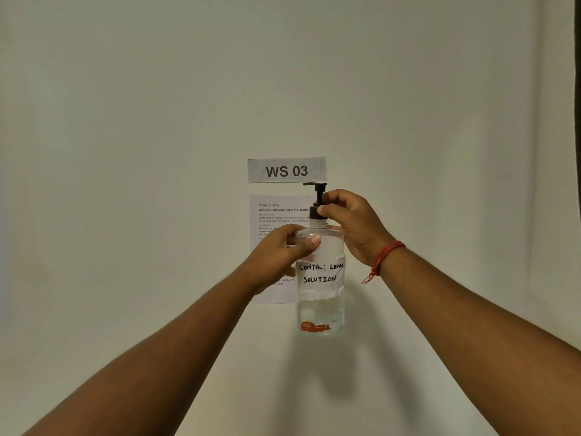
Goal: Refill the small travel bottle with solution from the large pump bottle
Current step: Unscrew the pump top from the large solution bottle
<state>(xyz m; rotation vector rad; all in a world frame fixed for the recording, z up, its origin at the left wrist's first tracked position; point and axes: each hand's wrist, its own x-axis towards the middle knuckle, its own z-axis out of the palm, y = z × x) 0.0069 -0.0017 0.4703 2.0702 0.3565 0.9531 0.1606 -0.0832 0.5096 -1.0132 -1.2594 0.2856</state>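
The large pump bottle (320,306) is clear, with a handwritten label "CONTACT LENS SOLUTION" and a dark pump head (317,196). It is held up in the air in front of a pale wall. My left hand (279,256) grips the bottle's upper body from the left, thumb across the front. My right hand (352,225) pinches the dark pump collar at the neck with thumb and fingers; a red thread band circles that wrist. Clear liquid fills the bottle. The small travel bottle is not in view.
A paper sign reading "WS 03" (286,170) and a printed task sheet (276,215) hang on the wall behind the bottle. No table or other surface shows in the frame.
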